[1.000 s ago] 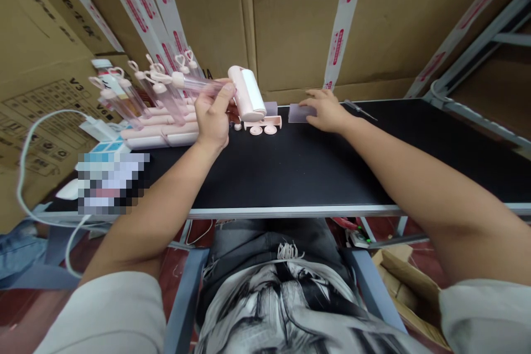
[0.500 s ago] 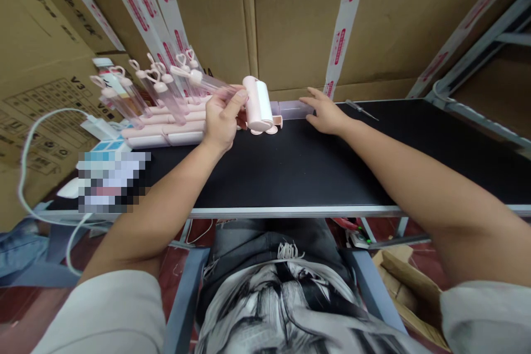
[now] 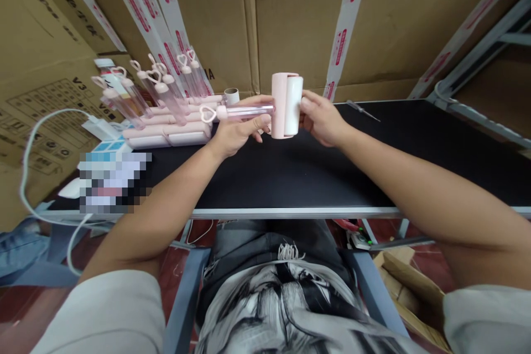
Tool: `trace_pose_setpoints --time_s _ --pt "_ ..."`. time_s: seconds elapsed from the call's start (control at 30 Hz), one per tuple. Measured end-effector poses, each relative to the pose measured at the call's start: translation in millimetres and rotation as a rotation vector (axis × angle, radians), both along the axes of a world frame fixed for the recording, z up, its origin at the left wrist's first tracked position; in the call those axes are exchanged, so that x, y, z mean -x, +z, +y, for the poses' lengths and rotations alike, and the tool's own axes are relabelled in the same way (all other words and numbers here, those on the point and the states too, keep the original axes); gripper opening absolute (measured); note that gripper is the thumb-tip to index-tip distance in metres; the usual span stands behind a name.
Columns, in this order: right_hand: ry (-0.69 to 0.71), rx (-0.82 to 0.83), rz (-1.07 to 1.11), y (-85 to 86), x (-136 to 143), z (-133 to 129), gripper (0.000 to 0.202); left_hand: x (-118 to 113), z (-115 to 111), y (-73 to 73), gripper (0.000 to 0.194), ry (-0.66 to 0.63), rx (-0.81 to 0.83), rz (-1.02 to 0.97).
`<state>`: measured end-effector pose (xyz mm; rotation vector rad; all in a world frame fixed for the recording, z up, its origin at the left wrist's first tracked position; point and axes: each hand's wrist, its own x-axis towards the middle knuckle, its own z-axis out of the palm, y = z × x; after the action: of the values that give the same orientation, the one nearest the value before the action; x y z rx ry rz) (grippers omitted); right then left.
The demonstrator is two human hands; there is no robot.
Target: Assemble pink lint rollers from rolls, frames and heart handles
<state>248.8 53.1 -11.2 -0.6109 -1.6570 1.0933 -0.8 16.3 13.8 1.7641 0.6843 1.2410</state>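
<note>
A pink lint roller [image 3: 279, 105] with a white roll is held upright above the black table. My left hand [image 3: 237, 135] is closed around its clear handle [image 3: 249, 112], which lies sideways and ends in a pink heart-shaped loop at the left. My right hand [image 3: 326, 119] is curled against the right side of the white roll, thumb in front and fingers partly hidden behind it. Left of my left hand lie several more lint rollers [image 3: 170, 135], their clear handles pointing up. A roll with a cardboard core [image 3: 231, 95] stands behind my left hand.
A screwdriver [image 3: 363, 110] lies at the back right of the table. At the left are a bottle [image 3: 108, 72], a white charger with a cable [image 3: 97, 127] and a blurred-out device [image 3: 114, 177]. Cardboard [image 3: 294, 22] walls the back; a metal frame [image 3: 473, 55] stands at the right.
My left hand has moved right with the lint roller and turned it more upright. My right hand, spread over a clear plastic piece before, has come in and closed at the roller's side.
</note>
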Motion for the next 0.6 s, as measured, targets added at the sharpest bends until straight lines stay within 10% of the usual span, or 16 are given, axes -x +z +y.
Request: trace_pose_setpoints --time_s 0.13,0.4,0.6 --pt "0.099 0.075 0.016 4.3 13 -19 0.071 -4 -3 -2.4 0.070 -0.064 0.042 0.030" --pt "-0.276 -0.120 -0.040 -4.0 -9 20 0.069 21 30 -6.8 0.056 0.224 -0.167 -0.068" --pt "-0.290 -0.238 -0.195 2.2 -6 4 0.064 20 18 5.0 0.053 0.318 -0.377 0.056"
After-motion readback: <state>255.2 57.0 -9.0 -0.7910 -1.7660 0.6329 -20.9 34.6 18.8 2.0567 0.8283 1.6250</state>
